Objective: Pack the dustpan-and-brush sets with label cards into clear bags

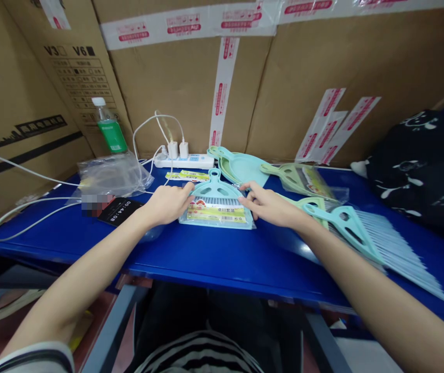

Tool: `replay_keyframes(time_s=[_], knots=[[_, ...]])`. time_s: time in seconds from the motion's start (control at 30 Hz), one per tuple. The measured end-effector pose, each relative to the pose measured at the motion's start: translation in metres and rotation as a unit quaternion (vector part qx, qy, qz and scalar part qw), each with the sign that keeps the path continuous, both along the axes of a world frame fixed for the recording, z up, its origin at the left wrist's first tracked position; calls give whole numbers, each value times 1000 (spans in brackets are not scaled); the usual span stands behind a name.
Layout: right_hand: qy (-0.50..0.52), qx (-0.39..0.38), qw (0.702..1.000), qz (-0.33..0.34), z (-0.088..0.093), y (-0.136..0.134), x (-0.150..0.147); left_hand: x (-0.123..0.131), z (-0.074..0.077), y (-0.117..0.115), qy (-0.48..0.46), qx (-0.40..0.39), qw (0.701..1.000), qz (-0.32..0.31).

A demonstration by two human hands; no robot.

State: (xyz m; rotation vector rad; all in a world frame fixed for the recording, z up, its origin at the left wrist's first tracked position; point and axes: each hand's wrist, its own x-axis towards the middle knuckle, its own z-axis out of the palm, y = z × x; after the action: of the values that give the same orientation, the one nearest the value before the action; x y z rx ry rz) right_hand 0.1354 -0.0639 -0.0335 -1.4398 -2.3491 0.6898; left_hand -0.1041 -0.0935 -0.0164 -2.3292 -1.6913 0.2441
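Note:
A light-blue dustpan and brush set point(216, 224) in a clear bag lies on the blue table in front of me, handle pointing away. A yellow-green printed label crosses its lower half, below a strip of bristles. My left hand point(170, 202) pinches the bag's left side, and my right hand point(263, 205) pinches its right side near the upper corner. Beyond the set lies a light-blue dustpan point(247, 167) over a green one. To the right, loose brushes, one with a light-blue handle point(356, 233), lie with their bristles spread toward the table's edge.
A bagged green dustpan set point(303, 178) lies at the back right, beside a black patterned cloth item point(424, 171). A power strip point(185, 161) with white cables, clear plastic bags point(111, 173), a bottle point(110, 129) and a phone point(118, 211) occupy the left. Cardboard point(183, 83) walls the back.

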Motion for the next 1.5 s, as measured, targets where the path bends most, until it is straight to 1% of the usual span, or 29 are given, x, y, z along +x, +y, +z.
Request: replay_keyframes(time_s=[0.1,0.23,0.3,0.37,0.43,0.5,0.67,0.73,0.8,0.9,0.97,1.13,1.23,1.33,1.4,1.5], knots=[[15,2,1000,8,-1,1,2,0,2,-2,-10,-5,1000,-6],[47,21,999,2,-8,6,4,-1,4,-3,-30,-14,999,-30],[94,-10,995,-3,-12,9,4,-1,4,-3,-35,-18,998,-39],[154,-59,986,-30,-13,10,3,-1,4,-4,-38,-23,998,-45],[218,-92,969,-67,-11,10,1,-1,3,-4,-40,-29,997,-52],[289,-103,947,-91,-9,10,-1,-1,3,-4,-41,-38,997,-61],[446,-156,877,-86,-8,13,-1,0,4,-5,-45,-56,995,-72],[480,-184,853,-85,-10,14,-1,1,5,-5,-50,-59,994,-76],[488,-221,841,-77,-13,14,-4,1,5,-5,-51,-57,994,-82],[468,-275,837,-62,-15,10,-10,2,4,-5,-42,-49,994,-92],[463,-287,837,-59,-14,6,-13,2,3,-5,-38,-45,994,-96],[466,-259,843,-74,-10,4,-14,3,1,-5,-49,-33,992,-108],[476,-235,843,-91,-10,8,-10,2,0,-4,-53,9,994,-99],[490,-205,840,-114,-10,15,-6,-2,0,-2,-79,53,992,-85],[492,-188,840,-127,-10,17,-4,-5,-2,1,-96,79,988,-92],[485,-184,843,-141,-7,18,-2,-8,-6,4,-83,110,983,-120]])
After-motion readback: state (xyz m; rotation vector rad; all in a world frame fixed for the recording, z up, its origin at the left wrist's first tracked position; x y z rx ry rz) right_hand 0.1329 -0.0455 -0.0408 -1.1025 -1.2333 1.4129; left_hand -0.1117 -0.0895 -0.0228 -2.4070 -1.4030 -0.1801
